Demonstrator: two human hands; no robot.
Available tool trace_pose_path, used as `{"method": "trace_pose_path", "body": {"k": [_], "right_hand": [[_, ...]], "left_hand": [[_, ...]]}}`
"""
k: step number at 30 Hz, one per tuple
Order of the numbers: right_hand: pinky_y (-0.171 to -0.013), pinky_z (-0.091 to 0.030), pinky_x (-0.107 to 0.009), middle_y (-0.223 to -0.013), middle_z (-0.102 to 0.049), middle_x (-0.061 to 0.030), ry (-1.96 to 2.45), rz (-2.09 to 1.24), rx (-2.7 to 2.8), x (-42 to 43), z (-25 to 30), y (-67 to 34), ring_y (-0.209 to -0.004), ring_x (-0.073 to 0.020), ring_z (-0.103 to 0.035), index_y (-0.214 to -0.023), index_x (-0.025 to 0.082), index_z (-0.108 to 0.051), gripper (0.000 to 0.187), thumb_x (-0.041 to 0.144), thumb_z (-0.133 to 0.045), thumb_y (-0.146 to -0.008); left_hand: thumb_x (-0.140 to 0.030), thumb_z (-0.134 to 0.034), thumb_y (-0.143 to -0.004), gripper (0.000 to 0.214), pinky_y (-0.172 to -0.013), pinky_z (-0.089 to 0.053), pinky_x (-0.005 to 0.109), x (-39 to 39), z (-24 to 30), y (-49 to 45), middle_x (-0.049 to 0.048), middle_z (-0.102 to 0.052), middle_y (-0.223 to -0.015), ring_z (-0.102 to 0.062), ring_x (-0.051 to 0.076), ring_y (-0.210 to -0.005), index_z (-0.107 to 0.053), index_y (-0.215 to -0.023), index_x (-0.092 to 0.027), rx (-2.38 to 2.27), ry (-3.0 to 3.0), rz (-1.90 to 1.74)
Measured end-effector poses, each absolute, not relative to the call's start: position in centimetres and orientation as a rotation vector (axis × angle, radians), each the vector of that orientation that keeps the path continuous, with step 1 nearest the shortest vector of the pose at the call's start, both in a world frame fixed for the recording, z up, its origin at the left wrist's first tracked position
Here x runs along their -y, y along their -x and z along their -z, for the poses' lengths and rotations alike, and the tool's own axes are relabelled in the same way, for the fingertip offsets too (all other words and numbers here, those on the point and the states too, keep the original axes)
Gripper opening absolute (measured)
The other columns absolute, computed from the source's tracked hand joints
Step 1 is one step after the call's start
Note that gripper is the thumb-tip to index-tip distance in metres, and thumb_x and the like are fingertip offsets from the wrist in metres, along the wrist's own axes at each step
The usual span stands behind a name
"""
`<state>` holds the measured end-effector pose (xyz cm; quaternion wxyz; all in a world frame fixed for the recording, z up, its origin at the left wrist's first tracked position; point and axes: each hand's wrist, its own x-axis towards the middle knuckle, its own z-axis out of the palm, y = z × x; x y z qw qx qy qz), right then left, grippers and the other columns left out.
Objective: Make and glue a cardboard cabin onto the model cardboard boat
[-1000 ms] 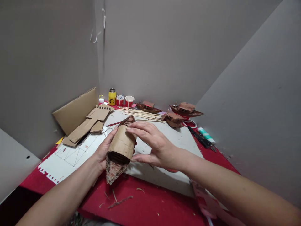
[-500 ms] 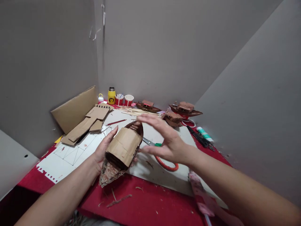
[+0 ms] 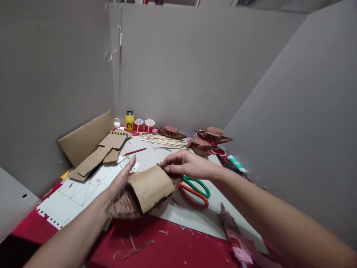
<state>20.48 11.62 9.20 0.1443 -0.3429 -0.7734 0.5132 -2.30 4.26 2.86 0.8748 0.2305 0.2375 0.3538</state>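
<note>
A brown cardboard boat model (image 3: 147,190) with a curved paper roof is held over the near part of the white board (image 3: 195,219). My left hand (image 3: 119,182) supports it from the left side, fingers wrapped behind the hull. My right hand (image 3: 182,165) pinches the far tip of the model, fingers pressed together. Scissors (image 3: 195,190) with green and orange handles lie just right of the model, below my right hand.
Flat cardboard pieces (image 3: 103,152) and a leaning cardboard sheet (image 3: 83,136) are at left. A yellow bottle (image 3: 129,120), two red cups (image 3: 143,125), wooden sticks (image 3: 161,138) and finished boat models (image 3: 212,134) line the back. A glue gun (image 3: 234,242) lies near right.
The model has been turned from pointing away to lying more sideways and lower. My right hand dropped from hovering open above it to pinching its far tip. The scissors show more fully.
</note>
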Motion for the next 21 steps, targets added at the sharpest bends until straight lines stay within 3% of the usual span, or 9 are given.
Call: {"method": "trace_pose_path", "body": {"k": [4,7,9,15,21], "right_hand": [[-0.042,-0.047,-0.019,-0.066,-0.063,0.0019,1.122,-1.511,1.829,-10.7,-8.5,-19.9,-0.052,-0.0104,-0.059,-0.083,0.018,-0.063,0.017,0.031,-0.066,-0.073],[-0.043,-0.049,-0.019,-0.070,-0.064,0.0011,1.151,-1.538,1.576,-9.4,-7.5,-19.0,-0.058,-0.0120,-0.064,-0.085,0.020,-0.055,0.017,0.030,-0.062,-0.072],[-0.045,-0.051,-0.021,-0.072,-0.065,0.0008,1.161,-1.570,1.463,-8.5,-6.7,-18.3,-0.060,-0.0129,-0.066,-0.087,0.021,-0.052,0.018,0.027,-0.060,-0.071],[-0.044,-0.050,-0.021,-0.069,-0.064,0.0034,1.160,-1.693,1.274,-6.2,-5.3,-16.3,-0.061,-0.0144,-0.067,-0.087,0.023,-0.044,0.023,0.027,-0.058,-0.069],[-0.047,-0.051,-0.027,-0.077,-0.065,-0.0006,1.117,-1.830,1.380,-4.4,-6.0,-16.2,-0.065,-0.0180,-0.065,-0.084,0.021,-0.051,0.027,0.038,-0.068,-0.070]], "left_hand": [[-0.058,-0.040,-0.093,0.061,-0.072,-0.058,0.044,-4.9,-3.0,3.4,0.0219,-0.074,-0.107,-0.073,0.035,-0.089,-0.061,-0.125,-0.010,-0.361,-0.535,-1.022],[-0.047,-0.037,-0.098,0.048,-0.082,-0.057,0.045,-5.1,-3.0,2.9,0.0171,-0.076,-0.099,-0.073,0.029,-0.089,-0.066,-0.115,-0.012,-0.415,-0.507,-1.264],[-0.045,-0.038,-0.099,0.045,-0.089,-0.054,0.044,-4.9,-3.2,2.2,0.0137,-0.076,-0.104,-0.071,0.026,-0.094,-0.064,-0.119,-0.015,-0.434,-0.491,-1.347],[-0.054,-0.032,-0.099,0.056,-0.099,-0.048,0.039,-4.3,-3.9,0.6,0.0094,-0.073,-0.117,-0.065,0.024,-0.111,-0.055,-0.136,-0.020,-0.431,-0.451,-1.535],[-0.054,-0.030,-0.099,0.058,-0.089,-0.055,0.037,-3.9,-4.8,0.8,0.0099,-0.078,-0.093,-0.073,0.025,-0.094,-0.063,-0.127,-0.016,-0.586,-0.346,-1.521]]}}
